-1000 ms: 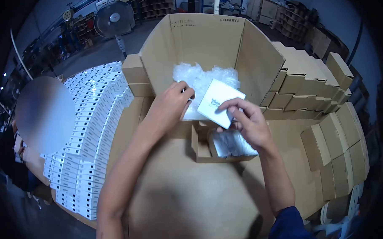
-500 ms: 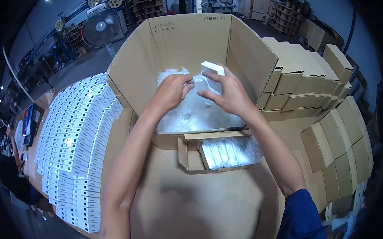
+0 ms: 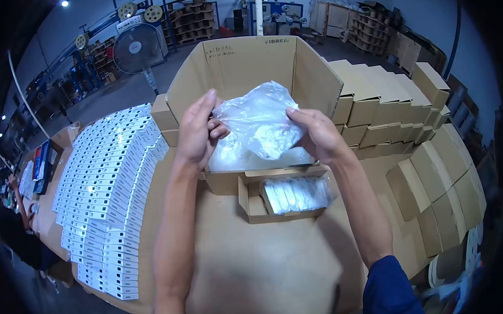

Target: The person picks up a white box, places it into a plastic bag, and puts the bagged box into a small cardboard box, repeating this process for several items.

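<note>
A crinkled clear plastic bag (image 3: 264,115) is spread between my two hands, above the front of a large open carton (image 3: 248,63). My left hand (image 3: 198,131) is closed at the bag's left edge, its fingers curled. At the right side, my right hand (image 3: 324,135) pinches the bag with the thumb in front, its other fingers hidden behind the plastic. More clear plastic (image 3: 232,155) lies in the carton beneath. In front of it sits a small open cardboard box (image 3: 256,209) holding a row of plastic-wrapped white pieces (image 3: 294,194).
Stacked white boxes (image 3: 106,190) with small black squares fill the left of the table (image 3: 255,267). Brown cardboard boxes (image 3: 371,106) are stacked at the back right, with more boxes (image 3: 440,178) nearer. A fan (image 3: 137,47) stands behind, and a person (image 3: 16,231) is at far left.
The plastic bag has come up out of the carton and is stretched between both hands. The white block seen in my right hand earlier is no longer visible. The view has shifted slightly.
</note>
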